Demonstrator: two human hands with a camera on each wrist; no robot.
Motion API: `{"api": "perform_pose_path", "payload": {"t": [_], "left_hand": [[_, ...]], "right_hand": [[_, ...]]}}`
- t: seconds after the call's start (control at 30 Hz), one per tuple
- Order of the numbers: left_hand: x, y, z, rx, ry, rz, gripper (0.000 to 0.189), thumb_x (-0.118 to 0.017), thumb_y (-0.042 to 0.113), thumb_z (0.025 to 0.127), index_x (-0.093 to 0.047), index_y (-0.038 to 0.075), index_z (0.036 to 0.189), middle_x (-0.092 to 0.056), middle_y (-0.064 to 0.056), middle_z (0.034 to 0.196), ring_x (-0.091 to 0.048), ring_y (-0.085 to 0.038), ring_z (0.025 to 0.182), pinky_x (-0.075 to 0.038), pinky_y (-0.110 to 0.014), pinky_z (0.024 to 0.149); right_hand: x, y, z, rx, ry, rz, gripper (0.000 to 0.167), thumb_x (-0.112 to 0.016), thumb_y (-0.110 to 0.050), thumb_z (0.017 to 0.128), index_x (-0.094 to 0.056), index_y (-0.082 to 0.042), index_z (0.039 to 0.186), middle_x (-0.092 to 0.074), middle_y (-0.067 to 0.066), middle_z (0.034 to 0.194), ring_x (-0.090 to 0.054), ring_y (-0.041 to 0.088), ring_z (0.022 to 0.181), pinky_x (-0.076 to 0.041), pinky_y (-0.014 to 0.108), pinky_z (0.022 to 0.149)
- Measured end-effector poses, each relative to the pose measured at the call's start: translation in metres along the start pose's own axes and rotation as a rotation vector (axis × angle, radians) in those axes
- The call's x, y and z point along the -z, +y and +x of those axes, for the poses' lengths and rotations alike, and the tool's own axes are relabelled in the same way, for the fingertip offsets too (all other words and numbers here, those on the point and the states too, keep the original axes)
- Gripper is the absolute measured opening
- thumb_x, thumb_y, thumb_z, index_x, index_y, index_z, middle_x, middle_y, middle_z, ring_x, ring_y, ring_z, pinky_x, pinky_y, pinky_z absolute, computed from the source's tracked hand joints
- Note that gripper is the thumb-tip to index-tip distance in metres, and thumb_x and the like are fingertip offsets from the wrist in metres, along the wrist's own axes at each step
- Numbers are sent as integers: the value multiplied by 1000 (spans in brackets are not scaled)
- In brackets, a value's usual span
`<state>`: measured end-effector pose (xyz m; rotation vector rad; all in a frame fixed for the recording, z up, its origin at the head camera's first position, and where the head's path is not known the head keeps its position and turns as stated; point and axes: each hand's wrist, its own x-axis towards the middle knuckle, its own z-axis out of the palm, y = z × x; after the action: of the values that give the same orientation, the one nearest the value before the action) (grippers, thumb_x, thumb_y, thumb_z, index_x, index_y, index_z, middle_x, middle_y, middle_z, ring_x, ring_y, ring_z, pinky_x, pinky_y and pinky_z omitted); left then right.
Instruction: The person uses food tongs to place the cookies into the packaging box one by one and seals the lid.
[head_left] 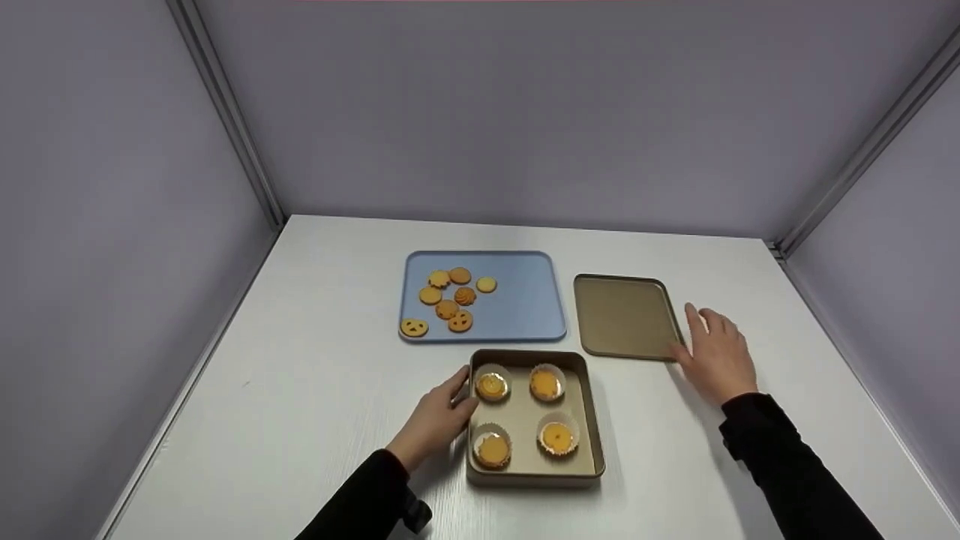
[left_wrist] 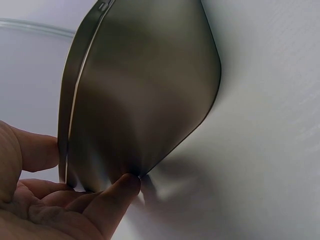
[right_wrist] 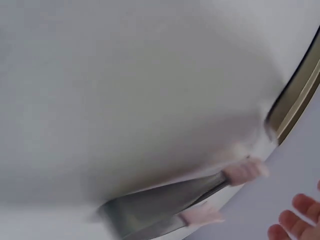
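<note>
My left hand [head_left: 439, 420] grips the left wall of a deep gold-brown square tin [head_left: 523, 472]; in the left wrist view its thumb is at the rim and its fingers lie along the side and lower edge of the tin [left_wrist: 145, 85]. Several white paper cups [head_left: 557, 418], each with a cookie [head_left: 545, 384] in it, stand inside. Fingers spread, my right hand [head_left: 718, 360] is beside a flat square lid [head_left: 627, 319], its thumb right at the lid's near right corner. In the right wrist view, loosely bent fingertips [right_wrist: 295, 225] hold nothing.
Behind the tin lies a blue tray [head_left: 521, 300] with several cookies [head_left: 460, 321] on its left half. Grey metal tongs with pink tips [right_wrist: 160, 202] appear blurred in the right wrist view. Grey partition walls [head_left: 510, 112] enclose the white table [head_left: 300, 390] at the back and sides.
</note>
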<state>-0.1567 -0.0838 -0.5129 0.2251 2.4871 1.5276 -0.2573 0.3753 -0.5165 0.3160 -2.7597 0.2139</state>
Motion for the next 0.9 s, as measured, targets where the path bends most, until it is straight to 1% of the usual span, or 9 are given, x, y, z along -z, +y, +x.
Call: {"api": "perform_pose_path", "payload": {"t": [0.1, 0.17, 0.27, 0.4, 0.43, 0.53, 0.67, 0.77, 0.9], "left_hand": [[0, -1, 1, 0, -1, 1, 63, -56, 19, 105, -32, -1, 159, -39, -24, 158, -43, -45, 141, -36, -56, 115], [0, -2, 0, 1, -3, -1, 63, -56, 19, 105, -31, 0, 159, -38, -24, 159, -41, -45, 142, -34, -56, 116], [0, -1, 0, 3, -5, -2, 63, -56, 19, 105, -31, 0, 159, -38, -23, 160, -39, -44, 144, -32, -56, 117], [0, -1, 1, 4, -1, 3, 63, -56, 19, 105, -32, 1, 159, -39, -24, 159, -40, -44, 143, -32, -56, 117], [0, -1, 1, 5, 0, 6, 63, -56, 19, 104, -32, 1, 159, -39, -24, 159, -40, -44, 143, -33, -56, 117], [-1, -1, 1, 6, 1, 8, 62, -56, 19, 104, -32, 0, 159, -40, -24, 158, -41, -45, 142, -34, -56, 116], [-1, -1, 1, 15, -7, -5, 63, -56, 20, 105, -31, 1, 160, -40, -24, 158, -41, -43, 143, -37, -54, 114], [-1, -1, 1, 18, -13, -14, 63, -55, 20, 105, -30, 2, 160, -39, -24, 159, -39, -42, 144, -39, -53, 113], [-1, -1, 1, 12, -9, -7, 64, -56, 19, 104, -31, 1, 160, -40, -24, 158, -41, -42, 143, -39, -53, 112]], "right_hand": [[0, -10, 4, 71, -76, 39, 69, -69, -27, 98, -41, 5, 152, -46, 32, 144, -42, 51, 133, -32, 68, 109], [-2, -16, 6, 132, -114, 60, 67, -69, -26, 98, -43, 4, 152, -47, 31, 145, -43, 49, 135, -33, 65, 111], [-6, -24, 7, 214, -148, 80, 64, -71, -23, 97, -46, 4, 149, -49, 29, 144, -47, 48, 133, -36, 63, 110], [-12, -33, 7, 295, -163, 79, 56, -73, -18, 95, -54, 2, 145, -55, 27, 139, -51, 46, 129, -41, 62, 107], [-13, -35, 7, 315, -166, 80, 54, -73, -17, 95, -55, 1, 143, -56, 26, 138, -53, 45, 128, -43, 60, 106], [-18, -38, 5, 382, -150, 85, 46, -73, -12, 95, -61, 1, 137, -60, 23, 129, -57, 42, 121, -48, 54, 100], [-25, -41, 3, 470, -86, 80, 29, -72, -5, 94, -68, 1, 122, -63, 16, 111, -61, 37, 103, -53, 49, 86], [-27, -43, 3, 500, -55, 71, 18, -70, -1, 94, -69, -1, 111, -61, 12, 100, -60, 33, 93, -52, 46, 80], [-28, -46, 3, 513, -62, 49, 13, -68, 3, 93, -65, -2, 104, -60, 11, 95, -59, 33, 90, -52, 45, 79]]}}
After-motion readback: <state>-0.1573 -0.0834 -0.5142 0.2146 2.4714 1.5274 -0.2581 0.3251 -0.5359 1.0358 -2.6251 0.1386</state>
